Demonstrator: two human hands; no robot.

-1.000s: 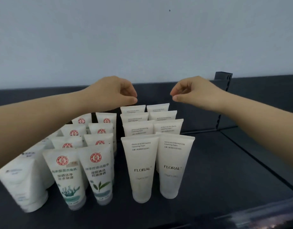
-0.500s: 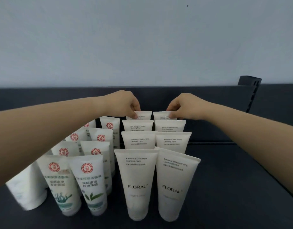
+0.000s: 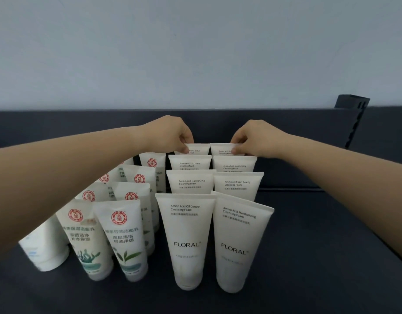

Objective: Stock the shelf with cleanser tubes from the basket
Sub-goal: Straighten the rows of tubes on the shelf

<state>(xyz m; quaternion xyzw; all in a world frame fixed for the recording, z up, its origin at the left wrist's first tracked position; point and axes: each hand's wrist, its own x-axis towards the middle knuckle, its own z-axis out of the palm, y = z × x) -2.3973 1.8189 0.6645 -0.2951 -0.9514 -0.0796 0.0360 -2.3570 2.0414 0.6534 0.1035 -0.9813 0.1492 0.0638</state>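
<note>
Simultaneously, both hands pinched rear tubes

The dark shelf (image 3: 320, 245) carried two columns of white FLORAL cleanser tubes (image 3: 187, 236), four deep, cap-down, with red-seal tubes (image 3: 121, 236) just beside them on the left. The left hand (image 3: 170, 132), fingers curled, pinched the top edge of the rear left tube (image 3: 199, 148). The right hand (image 3: 256, 137) likewise pinched the rear right tube (image 3: 220, 148).
</note>
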